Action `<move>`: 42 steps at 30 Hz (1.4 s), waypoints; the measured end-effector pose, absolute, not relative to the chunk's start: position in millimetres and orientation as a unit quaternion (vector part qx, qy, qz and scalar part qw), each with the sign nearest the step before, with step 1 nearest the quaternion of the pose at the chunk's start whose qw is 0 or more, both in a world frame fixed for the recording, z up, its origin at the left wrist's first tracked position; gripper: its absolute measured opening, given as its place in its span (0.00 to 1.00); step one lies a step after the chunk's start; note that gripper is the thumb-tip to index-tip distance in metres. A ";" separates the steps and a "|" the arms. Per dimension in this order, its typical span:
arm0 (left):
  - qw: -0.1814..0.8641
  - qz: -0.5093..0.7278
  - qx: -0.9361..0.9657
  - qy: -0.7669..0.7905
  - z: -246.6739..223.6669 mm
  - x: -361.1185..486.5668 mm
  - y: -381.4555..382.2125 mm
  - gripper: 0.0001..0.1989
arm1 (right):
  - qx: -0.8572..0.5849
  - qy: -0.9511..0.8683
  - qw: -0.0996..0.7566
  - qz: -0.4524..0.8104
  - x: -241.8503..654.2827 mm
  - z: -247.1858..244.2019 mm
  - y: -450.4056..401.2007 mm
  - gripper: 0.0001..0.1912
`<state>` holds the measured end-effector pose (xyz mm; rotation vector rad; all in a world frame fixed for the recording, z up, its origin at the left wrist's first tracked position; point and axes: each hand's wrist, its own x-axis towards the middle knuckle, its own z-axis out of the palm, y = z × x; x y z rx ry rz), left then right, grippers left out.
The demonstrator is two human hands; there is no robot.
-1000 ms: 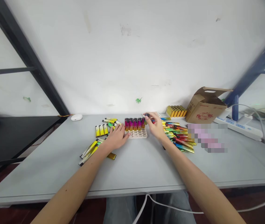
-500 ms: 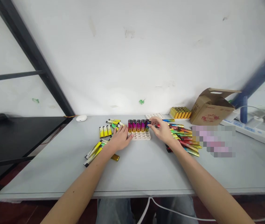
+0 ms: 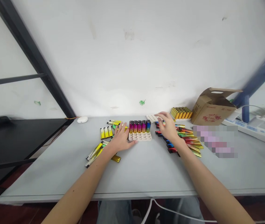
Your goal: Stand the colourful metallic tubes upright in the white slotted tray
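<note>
Purple and blue lighters (image 3: 139, 127) stand upright in the back rows of a white holed tray (image 3: 140, 137); its front holes show bare. My left hand (image 3: 120, 138) has its fingers spread at the tray's left side, the thumb by the front left corner. My right hand (image 3: 168, 127) hangs over the upper part of a pile of colourful lighters (image 3: 189, 140), fingers apart, nothing visible between them. Yellow and white lighters (image 3: 106, 133) lie left of my left hand, and more (image 3: 95, 155) lie nearer the front.
A second white tray (image 3: 151, 118) lies near the wall. Beside it are a block of upright gold lighters (image 3: 181, 113), an open cardboard box (image 3: 213, 112) and a power strip (image 3: 251, 129). A white case (image 3: 82, 119) sits at the back left.
My right hand has let go of the blue lighter at the tray's right end and moved right, over the pile. My left hand stays beside the tray.
</note>
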<state>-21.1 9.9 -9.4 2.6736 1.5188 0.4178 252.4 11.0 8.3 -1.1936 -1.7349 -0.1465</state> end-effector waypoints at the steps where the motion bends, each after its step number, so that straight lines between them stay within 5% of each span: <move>1: 0.017 0.131 0.861 0.491 -8.7 -21.5 10.2 0.42 | -0.507 -0.699 0.500 -0.062 260.1 8.3 13.4 0.18; 10: 0.017 0.127 0.862 0.490 0.4 -21.6 6.1 0.37 | -0.694 -0.657 0.292 -0.020 302.5 -7.3 25.3 0.25; 18: 0.033 0.128 0.871 0.474 -3.1 -16.4 4.1 0.36 | -0.662 -0.718 0.215 -0.007 297.2 -12.2 31.2 0.25; 33: 0.038 0.117 0.872 0.474 -5.0 -14.9 2.6 0.39 | -0.693 -0.692 0.202 -0.017 284.8 -12.1 33.2 0.15; 42: 0.054 0.120 0.870 0.475 -4.8 -14.0 1.6 0.39 | -0.682 -0.704 0.197 -0.025 286.5 -13.1 31.3 0.17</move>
